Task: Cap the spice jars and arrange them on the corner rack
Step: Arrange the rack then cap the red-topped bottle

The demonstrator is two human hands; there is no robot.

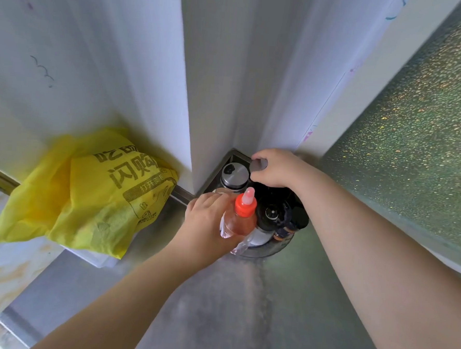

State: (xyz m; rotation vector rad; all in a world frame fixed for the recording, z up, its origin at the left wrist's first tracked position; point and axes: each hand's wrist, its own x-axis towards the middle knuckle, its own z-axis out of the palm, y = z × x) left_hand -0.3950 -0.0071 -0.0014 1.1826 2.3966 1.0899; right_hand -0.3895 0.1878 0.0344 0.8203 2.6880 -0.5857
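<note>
Spice jars crowd the corner rack [262,250], tucked where two white walls meet above the worktop [215,308]. Left hand [207,224] wraps its fingers around a clear bottle [238,223] with an orange cap at the rack's front. Right hand [275,167] pinches a small grey lid [258,165] just beside a steel-lidded jar [234,174]. Dark-capped jars [271,214] stand between. A yellow plastic bag [88,192] lies well to the left.
</note>
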